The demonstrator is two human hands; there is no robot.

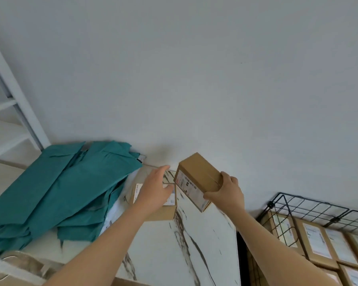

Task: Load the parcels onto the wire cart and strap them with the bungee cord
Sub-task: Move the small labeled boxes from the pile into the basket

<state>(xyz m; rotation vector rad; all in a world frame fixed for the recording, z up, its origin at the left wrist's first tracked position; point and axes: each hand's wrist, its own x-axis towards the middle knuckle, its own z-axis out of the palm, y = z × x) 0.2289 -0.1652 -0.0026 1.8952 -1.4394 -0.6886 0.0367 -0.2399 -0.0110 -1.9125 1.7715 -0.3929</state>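
My right hand [225, 194] grips a small brown cardboard parcel [196, 178] with a white label, held tilted above the marble table [159, 250]. My left hand [156, 190] hovers with fingers apart over a second flat brown parcel [163, 212] that lies on the table near the wall; whether it touches that parcel I cannot tell. At the lower right stands the black wire cart [310, 207], and several labelled brown parcels [316, 242] sit inside it. No bungee cord is in sight.
A pile of folded teal cloth [56, 195] covers the table's left part. A white shelf unit [10, 112] stands at the far left. A plain wall runs directly behind the table. A dark gap separates the table's right edge from the cart.
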